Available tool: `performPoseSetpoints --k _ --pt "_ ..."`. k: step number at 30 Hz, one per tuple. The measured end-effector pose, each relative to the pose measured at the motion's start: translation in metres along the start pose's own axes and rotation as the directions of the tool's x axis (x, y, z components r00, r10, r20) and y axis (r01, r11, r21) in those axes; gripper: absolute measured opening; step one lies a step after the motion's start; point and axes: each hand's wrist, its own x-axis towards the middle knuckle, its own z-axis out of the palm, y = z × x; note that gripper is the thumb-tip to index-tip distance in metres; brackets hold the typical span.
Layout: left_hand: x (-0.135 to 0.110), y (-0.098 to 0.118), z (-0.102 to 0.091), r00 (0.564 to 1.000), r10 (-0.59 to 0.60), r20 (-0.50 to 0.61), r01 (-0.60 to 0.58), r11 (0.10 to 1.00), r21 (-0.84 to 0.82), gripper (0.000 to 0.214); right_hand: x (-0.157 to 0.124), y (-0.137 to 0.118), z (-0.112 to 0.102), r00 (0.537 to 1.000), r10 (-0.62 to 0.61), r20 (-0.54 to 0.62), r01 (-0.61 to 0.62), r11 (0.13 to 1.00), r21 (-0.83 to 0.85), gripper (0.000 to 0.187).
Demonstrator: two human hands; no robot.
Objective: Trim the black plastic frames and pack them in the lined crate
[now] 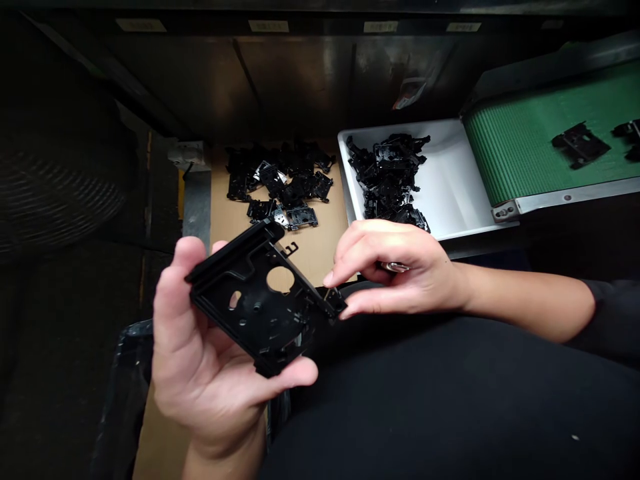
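A black plastic frame part (pixel 260 303) with a large round hole and a few smaller openings lies tilted across my left hand (pixel 215 360). The fingers of that hand wrap its far edge and the thumb presses its near corner. My right hand (pixel 395 270) pinches the part's right end between thumb and index finger, and a ring shows on one of its fingers. Just beyond the part, a pile of black parts (pixel 285 177), some with silvery metal plates, rests on a cardboard sheet (pixel 325 247).
A white tray (pixel 450 180) stands behind my right hand, with black parts (pixel 390 173) heaped in its left half. The green conveyor belt (pixel 540 140) at right carries further black parts (pixel 583 143). A metal panel (pixel 300 80) closes off the back. At far left is a fan grille (pixel 55 200).
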Motion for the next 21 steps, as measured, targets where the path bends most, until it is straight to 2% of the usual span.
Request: performPoseSetpoints --k 6,13,17,21 --pt "-0.002 0.01 0.0 0.997 -0.069 -0.034 0.07 0.997 0.037 0.118 0.0 0.0 0.003 1.0 -0.009 0.006 0.009 1.0 0.028 0.021" --pt "-0.004 0.014 -0.002 0.996 -0.084 -0.025 0.084 0.996 0.001 0.121 0.001 -0.002 0.006 1.0 -0.013 0.008 0.013 0.999 0.045 0.023" --pt "-0.004 0.02 -0.004 0.993 -0.12 -0.019 0.119 0.992 -0.042 0.113 0.003 -0.003 0.009 1.0 -0.02 0.018 0.019 0.999 0.038 0.024" --pt "-0.005 0.023 -0.008 0.996 -0.093 0.011 0.094 0.992 -0.088 0.114 0.004 -0.003 0.012 0.999 -0.024 0.03 0.023 0.999 0.034 0.023"
